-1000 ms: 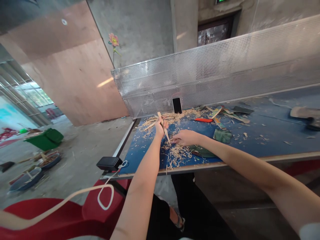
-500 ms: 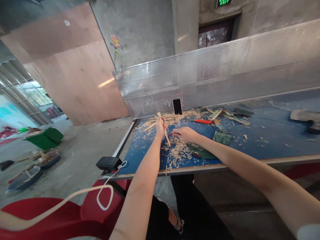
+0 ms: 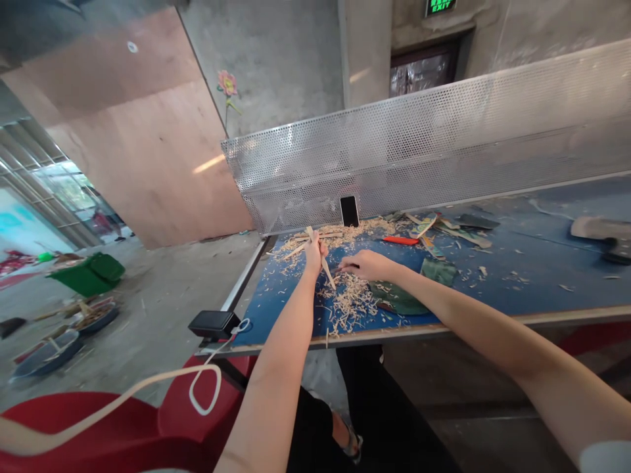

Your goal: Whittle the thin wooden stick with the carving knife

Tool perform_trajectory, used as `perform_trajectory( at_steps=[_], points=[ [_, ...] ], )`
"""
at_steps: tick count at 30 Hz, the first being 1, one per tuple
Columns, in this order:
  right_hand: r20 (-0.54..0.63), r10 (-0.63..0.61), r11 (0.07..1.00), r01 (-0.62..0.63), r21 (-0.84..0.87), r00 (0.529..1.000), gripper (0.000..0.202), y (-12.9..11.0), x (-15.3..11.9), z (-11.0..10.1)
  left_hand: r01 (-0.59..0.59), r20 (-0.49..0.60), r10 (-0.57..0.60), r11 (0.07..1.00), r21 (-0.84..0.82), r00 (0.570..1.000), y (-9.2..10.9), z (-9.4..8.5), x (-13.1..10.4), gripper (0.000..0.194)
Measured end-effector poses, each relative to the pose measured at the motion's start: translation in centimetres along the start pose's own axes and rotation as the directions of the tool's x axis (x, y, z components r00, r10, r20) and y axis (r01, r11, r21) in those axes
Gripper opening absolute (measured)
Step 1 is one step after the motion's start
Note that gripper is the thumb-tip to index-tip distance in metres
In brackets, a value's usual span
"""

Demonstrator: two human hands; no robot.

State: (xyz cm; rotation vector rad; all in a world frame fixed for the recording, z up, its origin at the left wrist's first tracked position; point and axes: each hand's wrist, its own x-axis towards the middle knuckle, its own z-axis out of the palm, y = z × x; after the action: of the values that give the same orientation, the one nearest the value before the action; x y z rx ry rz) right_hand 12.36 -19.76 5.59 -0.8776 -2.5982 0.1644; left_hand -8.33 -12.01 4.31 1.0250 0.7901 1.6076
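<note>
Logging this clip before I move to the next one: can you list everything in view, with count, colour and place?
Thin pale wooden stick: one, held slanted in the left hand, lower tip over the shavings.
Pile of pale wood shavings: one heap plus scatter, on the table's near left part.
Blue-topped table: one, centre right.
Perforated silver metal screen: one, along the table's far edge.
Black-screened phone: one, propped against the screen.
Red flat tool: one, right of the phone.
Black box with white cable: one, table's near left corner.
Red plastic chair: one, bottom left.
Green bin: one, floor far left.
Left hand: grips the stick.
Right hand: by the stick's lower end; contents unclear.
</note>
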Motion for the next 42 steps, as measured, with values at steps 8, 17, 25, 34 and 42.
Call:
perform_trajectory(
  at_steps=[8, 17, 25, 34, 42],
  points=[
    [-0.034, 0.107, 0.985, -0.111, -0.135, 0.994, 0.031, 0.3, 1.1, 1.3, -0.053, 0.045, 0.048, 0.992, 0.114, 0.998, -0.6, 0.4, 0.1, 0.056],
    [0.115, 0.039, 0.994, -0.050, 0.094, 0.993, 0.031, -0.3, 0.7, 0.5, -0.034, -0.011, 0.036, 0.993, 0.113, 0.999, -0.8, -0.1, 0.3, 0.050],
    [0.114, -0.028, 1.000, 0.027, 0.013, 0.993, 0.027, -0.4, 0.0, -0.2, -0.046, 0.004, 0.046, 0.987, 0.154, 0.999, -1.2, -0.5, 0.7, 0.049],
    [-0.029, 0.094, 0.993, -0.095, -0.068, 0.995, 0.027, -0.1, 2.0, 1.3, -0.072, -0.011, 0.077, 0.970, 0.232, 0.997, -1.3, -0.2, 0.9, 0.053],
    [0.191, -0.072, 0.995, 0.058, 0.079, 0.979, 0.024, -0.4, 0.6, 0.3, -0.082, 0.023, 0.079, 0.959, 0.271, 0.997, -1.1, -0.7, 0.5, 0.050]
  ],
)
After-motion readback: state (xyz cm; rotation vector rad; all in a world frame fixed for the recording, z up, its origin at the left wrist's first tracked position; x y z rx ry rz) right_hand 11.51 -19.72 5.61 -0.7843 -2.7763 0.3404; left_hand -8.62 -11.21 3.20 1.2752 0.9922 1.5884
